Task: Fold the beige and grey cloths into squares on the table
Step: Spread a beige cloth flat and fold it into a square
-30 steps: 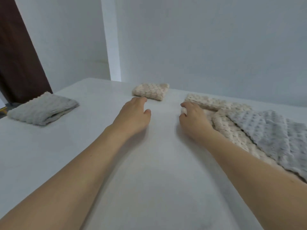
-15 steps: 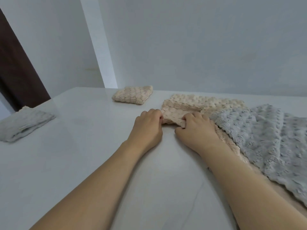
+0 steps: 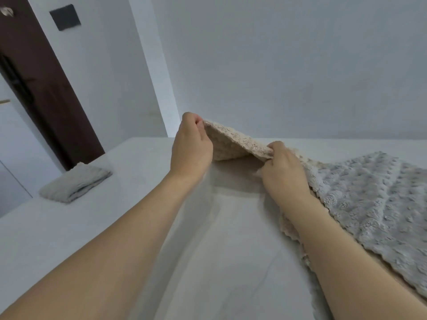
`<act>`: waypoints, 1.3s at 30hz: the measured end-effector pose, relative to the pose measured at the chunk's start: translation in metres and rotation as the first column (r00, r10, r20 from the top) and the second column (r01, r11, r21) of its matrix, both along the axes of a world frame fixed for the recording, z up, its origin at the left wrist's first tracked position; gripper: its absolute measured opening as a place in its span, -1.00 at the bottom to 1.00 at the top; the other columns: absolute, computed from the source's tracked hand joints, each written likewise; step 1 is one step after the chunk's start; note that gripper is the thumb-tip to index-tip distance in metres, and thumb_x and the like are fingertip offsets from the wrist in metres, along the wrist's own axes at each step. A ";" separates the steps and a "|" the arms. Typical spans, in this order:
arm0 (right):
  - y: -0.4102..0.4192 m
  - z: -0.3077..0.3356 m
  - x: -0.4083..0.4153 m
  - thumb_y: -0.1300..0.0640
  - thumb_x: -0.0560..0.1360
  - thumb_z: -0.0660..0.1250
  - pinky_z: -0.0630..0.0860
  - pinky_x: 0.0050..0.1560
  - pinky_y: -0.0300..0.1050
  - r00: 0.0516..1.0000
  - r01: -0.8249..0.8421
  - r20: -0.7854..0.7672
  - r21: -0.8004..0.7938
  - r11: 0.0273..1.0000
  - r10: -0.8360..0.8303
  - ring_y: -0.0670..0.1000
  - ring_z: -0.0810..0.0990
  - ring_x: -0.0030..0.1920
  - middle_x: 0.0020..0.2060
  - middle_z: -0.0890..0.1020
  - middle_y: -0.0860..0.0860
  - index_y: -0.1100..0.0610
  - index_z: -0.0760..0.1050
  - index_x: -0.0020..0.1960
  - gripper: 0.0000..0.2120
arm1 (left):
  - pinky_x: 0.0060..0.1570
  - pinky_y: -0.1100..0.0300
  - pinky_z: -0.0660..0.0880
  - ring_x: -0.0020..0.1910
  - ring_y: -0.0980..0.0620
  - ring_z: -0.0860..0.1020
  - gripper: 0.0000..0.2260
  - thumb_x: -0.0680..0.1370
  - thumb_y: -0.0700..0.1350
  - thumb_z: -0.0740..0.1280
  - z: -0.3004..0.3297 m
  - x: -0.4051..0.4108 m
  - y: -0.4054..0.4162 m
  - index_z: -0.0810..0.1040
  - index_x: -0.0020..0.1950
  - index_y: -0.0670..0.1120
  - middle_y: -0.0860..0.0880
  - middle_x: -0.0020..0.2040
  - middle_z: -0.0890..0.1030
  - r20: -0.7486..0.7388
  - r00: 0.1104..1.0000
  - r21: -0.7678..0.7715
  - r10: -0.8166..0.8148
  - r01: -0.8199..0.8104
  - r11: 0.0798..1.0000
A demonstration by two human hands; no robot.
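Both hands pinch the beige cloth (image 3: pixel 233 144), left hand (image 3: pixel 191 148) and right hand (image 3: pixel 283 168) lifting its edge off the table (image 3: pixel 208 250); grey cloth (image 3: pixel 374 199) lies beside it.

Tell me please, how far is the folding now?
Done: one folded grey cloth lies at the table's left. In hand: the left hand and right hand pinch a beige cloth, lifting its edge off the table. Left: the spread grey cloth.
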State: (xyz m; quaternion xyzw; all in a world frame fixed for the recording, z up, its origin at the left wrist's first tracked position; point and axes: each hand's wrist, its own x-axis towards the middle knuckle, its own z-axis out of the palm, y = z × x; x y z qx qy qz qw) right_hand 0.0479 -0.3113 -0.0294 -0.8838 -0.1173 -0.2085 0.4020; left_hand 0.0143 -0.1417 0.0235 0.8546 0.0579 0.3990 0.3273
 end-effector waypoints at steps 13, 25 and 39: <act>-0.012 0.152 -0.079 0.22 0.45 0.30 0.27 -0.46 -0.19 0.731 -0.360 -0.297 0.597 0.717 0.614 -0.02 0.38 -0.49 -0.36 0.46 0.10 0.18 0.48 -0.15 -0.98 | -0.30 0.19 0.41 -0.33 0.04 0.45 -0.73 0.62 -0.20 0.14 0.134 -0.117 0.077 0.55 -0.18 -0.01 -0.02 -0.25 0.52 -0.039 0.999 -0.415 -0.013 -0.004 0.910; 0.047 0.055 -0.037 0.29 0.52 0.32 0.60 -0.31 -0.10 0.630 -0.165 -0.642 0.439 0.883 0.437 0.08 0.60 -0.35 -0.25 0.63 0.20 0.34 0.56 0.02 -0.86 | -0.06 0.11 0.46 -0.08 -0.05 0.53 -0.83 0.51 -0.30 0.26 0.010 -0.095 0.154 0.61 0.02 -0.18 -0.06 -0.12 0.51 -0.608 0.786 -0.096 0.112 -0.213 0.972; 0.114 -0.032 0.038 0.33 0.48 0.09 0.41 -0.18 -0.10 0.963 -0.167 -0.259 -0.339 0.926 0.079 0.13 0.51 -0.06 0.02 0.54 0.10 0.14 0.46 0.01 -0.78 | -0.18 0.06 0.48 -0.19 -0.02 0.53 -0.85 0.46 -0.21 0.14 -0.076 -0.045 0.201 0.49 -0.12 -0.06 0.01 -0.16 0.57 -0.665 0.707 0.141 0.242 -0.199 0.970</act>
